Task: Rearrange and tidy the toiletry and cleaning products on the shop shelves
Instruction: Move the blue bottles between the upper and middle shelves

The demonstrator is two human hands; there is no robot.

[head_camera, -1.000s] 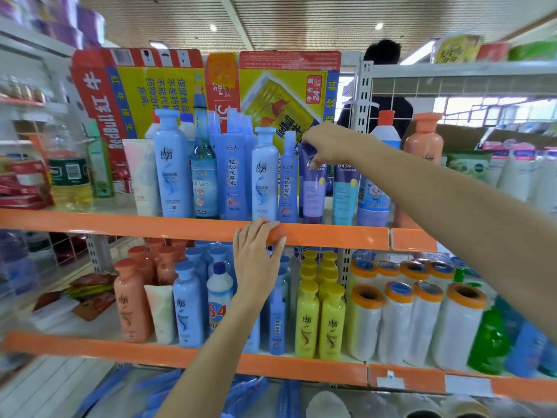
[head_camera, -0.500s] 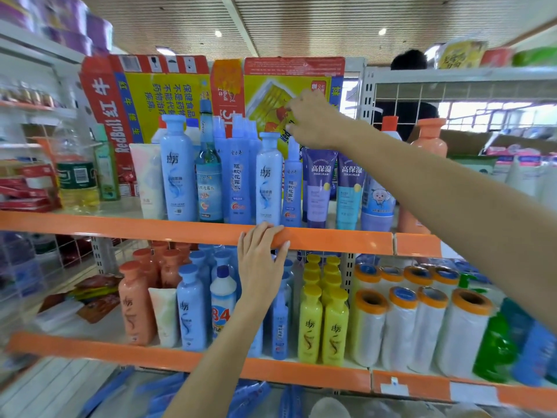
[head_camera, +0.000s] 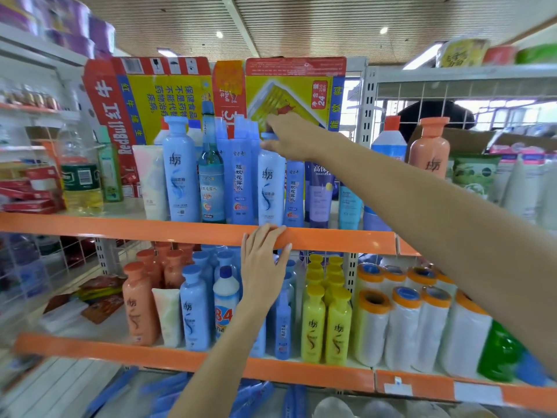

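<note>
Blue bottles fill most of the upper shelf (head_camera: 180,229), but mixed: pale shampoo, clear spray, tall repellent boxes, tubes, all side by side. My right hand (head_camera: 291,137) is on the cap of the pale blue bottle (head_camera: 269,188) in the front row, fingers curled round the top. My left hand (head_camera: 263,260) lies spread on the orange shelf edge, fingers straight, holding nothing. I judge the tidying is approx. half done: lower shelf (head_camera: 211,362) has neat yellow bottles (head_camera: 327,315) and rolls, but orange and blue ones w/ a tube between are unsorted.
</note>
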